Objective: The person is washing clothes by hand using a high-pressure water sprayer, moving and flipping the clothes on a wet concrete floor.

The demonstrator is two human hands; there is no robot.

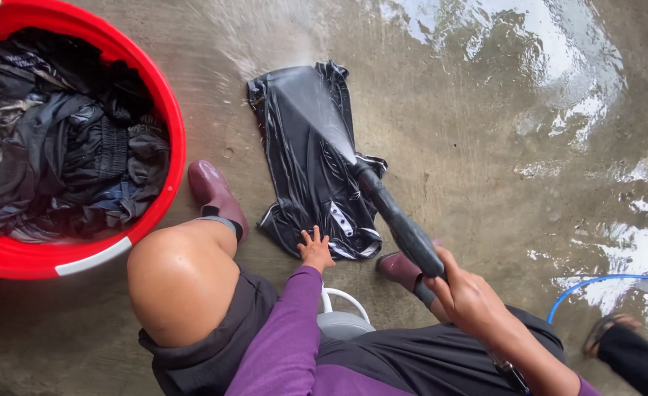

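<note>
R hand (469, 295) on spray wand (396, 216), L hand (315, 249) on black garment (311, 158).

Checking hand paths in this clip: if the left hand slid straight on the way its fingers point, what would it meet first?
The left hand already rests on the near edge of the dark wet garment on the concrete floor. Going straight on, it would likely slide further up that garment; nothing else seems to lie in that line.

**Black, red and wet grey**

The shiny black garment (311, 158) carries white trim. The round plastic tub (168, 110) is red with white rim patches, filled with dark blue-black laundry (60, 139). Black spray wand (397, 220), maroon rubber boots (216, 194), purple sleeve (284, 337), grey-brown concrete floor (485, 110), blue hose (595, 282).
</note>
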